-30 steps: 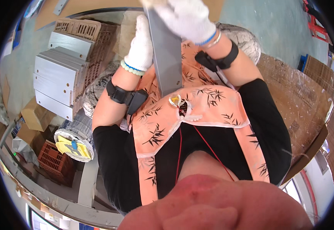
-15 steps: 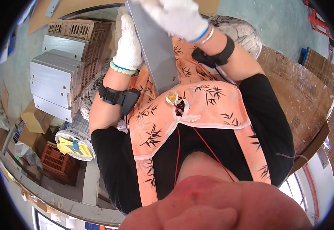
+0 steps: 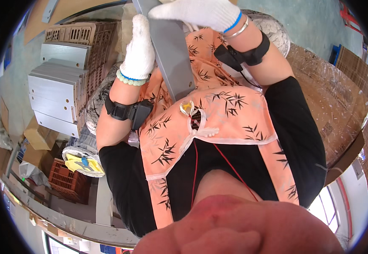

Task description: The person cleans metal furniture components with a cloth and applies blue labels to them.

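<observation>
Panel in both my gloved hands, a flat grey plate held slanted in front of my chest, its lower end just above my orange apron. My left hand wraps its left edge, fingers closed round it. My right hand lies over the top part near the frame's upper edge, fingers together and pressed on the face; whether the thumb hooks behind I cannot tell.

As for progress, I judge it partway: a stack of like grey panels with small holes lies on my left, beside a brown crate, well apart from the one I hold. So several pieces have been piled, or wait their turn; which, the picture does not say. This one is neither on the stack nor set down anywhere.

Against the frames before, the panel has come lower and closer to my body, and tilts more. My left hand has slid further down its edge. My right has moved up and across toward the left. The stack looks unchanged.
</observation>
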A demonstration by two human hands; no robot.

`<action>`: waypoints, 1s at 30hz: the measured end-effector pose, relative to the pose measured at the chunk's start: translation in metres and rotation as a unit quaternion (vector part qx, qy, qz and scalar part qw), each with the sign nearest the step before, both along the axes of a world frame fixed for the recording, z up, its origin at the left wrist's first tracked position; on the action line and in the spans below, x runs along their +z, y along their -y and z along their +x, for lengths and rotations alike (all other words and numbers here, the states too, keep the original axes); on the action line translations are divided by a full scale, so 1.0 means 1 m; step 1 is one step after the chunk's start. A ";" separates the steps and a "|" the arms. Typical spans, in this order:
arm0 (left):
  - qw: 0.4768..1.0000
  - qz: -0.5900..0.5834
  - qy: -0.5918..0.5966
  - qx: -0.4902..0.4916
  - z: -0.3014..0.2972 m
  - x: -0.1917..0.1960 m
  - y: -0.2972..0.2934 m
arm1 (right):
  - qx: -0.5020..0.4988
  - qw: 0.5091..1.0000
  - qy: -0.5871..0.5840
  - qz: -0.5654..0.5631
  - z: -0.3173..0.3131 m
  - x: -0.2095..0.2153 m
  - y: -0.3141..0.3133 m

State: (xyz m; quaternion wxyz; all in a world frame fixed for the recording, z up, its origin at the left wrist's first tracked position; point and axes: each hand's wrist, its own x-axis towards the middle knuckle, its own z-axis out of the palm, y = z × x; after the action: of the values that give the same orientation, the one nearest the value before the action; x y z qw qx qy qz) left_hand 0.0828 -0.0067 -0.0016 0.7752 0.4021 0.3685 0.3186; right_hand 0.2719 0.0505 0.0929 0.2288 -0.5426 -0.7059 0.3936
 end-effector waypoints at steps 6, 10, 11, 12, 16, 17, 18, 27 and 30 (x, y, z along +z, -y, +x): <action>1.000 0.007 -0.004 -0.019 0.000 -0.005 0.002 | 0.011 0.999 0.041 0.012 0.006 0.009 0.002; 0.999 0.026 0.017 -0.023 0.006 0.008 0.006 | 0.034 0.998 0.032 0.044 0.018 0.003 -0.005; 0.999 0.025 0.019 -0.025 0.009 0.012 0.007 | 0.021 1.000 0.017 0.001 0.020 0.008 -0.008; 0.999 0.018 0.026 -0.024 0.012 0.016 0.008 | 0.008 0.999 0.002 -0.042 0.022 0.012 -0.010; 0.996 0.068 -0.007 -0.049 0.006 0.004 0.007 | -0.006 0.995 -0.083 -0.053 0.025 0.013 -0.007; 0.996 0.068 -0.006 -0.050 0.006 0.003 0.007 | -0.007 0.995 -0.082 -0.053 0.026 0.016 -0.007; 0.997 0.059 -0.006 -0.053 0.007 0.004 0.008 | -0.001 0.997 -0.049 -0.059 0.029 0.019 -0.008; 0.999 0.030 0.015 -0.041 0.015 0.011 0.009 | -0.011 0.994 -0.080 -0.078 0.027 0.029 -0.004; 0.996 0.075 -0.021 -0.052 0.010 0.017 0.011 | -0.018 0.991 -0.078 -0.111 0.028 0.026 -0.005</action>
State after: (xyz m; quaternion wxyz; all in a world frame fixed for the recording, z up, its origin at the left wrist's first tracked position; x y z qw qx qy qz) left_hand 0.0926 -0.0175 0.0152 0.7503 0.4849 0.3384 0.2959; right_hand 0.2996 0.0554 0.1187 0.2292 -0.5450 -0.6279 0.5062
